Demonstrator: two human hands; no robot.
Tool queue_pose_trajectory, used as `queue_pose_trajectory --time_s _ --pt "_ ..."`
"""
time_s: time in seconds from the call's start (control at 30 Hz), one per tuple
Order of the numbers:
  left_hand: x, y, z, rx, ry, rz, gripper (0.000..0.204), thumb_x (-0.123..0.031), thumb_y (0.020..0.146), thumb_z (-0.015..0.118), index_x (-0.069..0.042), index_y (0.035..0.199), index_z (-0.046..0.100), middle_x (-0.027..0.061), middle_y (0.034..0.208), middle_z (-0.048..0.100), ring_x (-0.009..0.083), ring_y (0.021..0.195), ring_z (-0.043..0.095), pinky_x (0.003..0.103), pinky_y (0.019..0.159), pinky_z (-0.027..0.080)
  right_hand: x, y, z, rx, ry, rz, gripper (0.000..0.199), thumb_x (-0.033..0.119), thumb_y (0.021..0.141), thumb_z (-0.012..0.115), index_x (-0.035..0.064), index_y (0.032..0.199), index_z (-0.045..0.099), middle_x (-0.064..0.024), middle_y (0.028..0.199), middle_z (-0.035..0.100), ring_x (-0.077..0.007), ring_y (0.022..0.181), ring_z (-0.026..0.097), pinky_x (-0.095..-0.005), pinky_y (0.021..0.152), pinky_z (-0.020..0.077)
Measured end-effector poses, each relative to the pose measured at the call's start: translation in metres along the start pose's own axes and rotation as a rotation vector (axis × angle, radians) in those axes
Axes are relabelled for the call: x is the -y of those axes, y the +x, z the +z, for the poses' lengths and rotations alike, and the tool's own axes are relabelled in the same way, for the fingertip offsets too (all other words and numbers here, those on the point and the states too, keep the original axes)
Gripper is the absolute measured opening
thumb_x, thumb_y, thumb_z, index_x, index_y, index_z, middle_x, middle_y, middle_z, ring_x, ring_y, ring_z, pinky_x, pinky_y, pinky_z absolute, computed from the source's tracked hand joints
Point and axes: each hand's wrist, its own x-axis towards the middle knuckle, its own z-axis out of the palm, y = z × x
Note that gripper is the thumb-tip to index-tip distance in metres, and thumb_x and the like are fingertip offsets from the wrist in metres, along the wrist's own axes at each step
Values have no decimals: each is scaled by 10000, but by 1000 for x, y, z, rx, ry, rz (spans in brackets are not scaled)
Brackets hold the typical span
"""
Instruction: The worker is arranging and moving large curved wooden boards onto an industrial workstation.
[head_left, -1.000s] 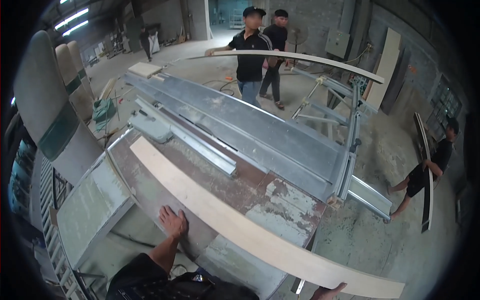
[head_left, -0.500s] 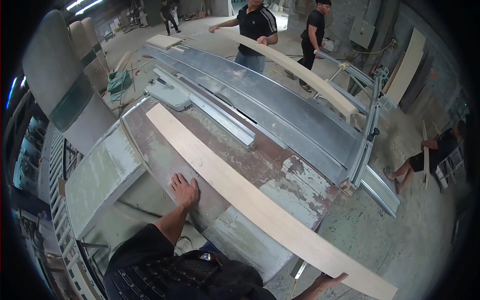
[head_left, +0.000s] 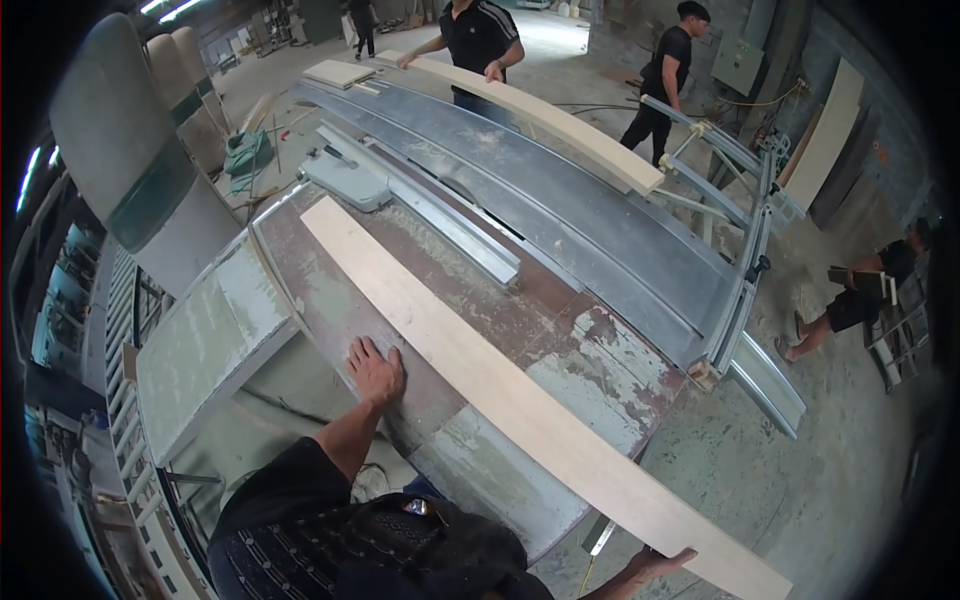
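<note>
A long pale wooden board point(head_left: 480, 375) lies diagonally across the worn metal saw table point(head_left: 600, 345), its near end sticking out past the table's edge. My right hand point(head_left: 655, 562) grips that overhanging end from below at the bottom of the view. My left hand point(head_left: 375, 368) rests flat, fingers spread, on the table top just left of the board, not touching it. A metal fence rail point(head_left: 440, 215) runs parallel beyond the board.
A person in black point(head_left: 480, 35) holds a second long board point(head_left: 545, 115) over the sliding carriage point(head_left: 600, 230) at the far side. Another person point(head_left: 665, 80) walks behind; a third point(head_left: 860, 295) crouches at right. Green machine covers point(head_left: 130, 150) stand at left.
The view has tilted down and closer. The person at the far side has brought the second board lower over the carriage. My hands keep their places on table and board.
</note>
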Motion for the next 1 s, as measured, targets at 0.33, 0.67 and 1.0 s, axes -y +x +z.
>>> queue_pose_trajectory --time_s 0.33,0.67,1.0 --pt "5 -1 1 -27 -3 31 735 -439 975 555 79 1481 426 281 1594 376 426 1506 297 537 1240 203 -5 7 -9 46 65 42 808 575 1038 481 -52 1534 368 -210 1528 473 -370 1409 458 -509 1193 341" --pt "1 1 10 -7 114 14 767 -474 991 530 85 1502 406 287 1598 382 447 1488 327 530 1238 223 -9 10 -6 6 50 -30 711 552 1053 480 55 1553 389 -167 1522 494 -347 1408 477 -519 1171 386" --pt "52 37 94 -474 550 249 714 -676 1009 414 -82 1372 574 83 1297 629 294 1148 609 458 922 489 -28 17 -7 -45 299 -18 716 506 1021 595 19 1517 420 -162 1481 540 -333 1371 516 -504 1189 374"
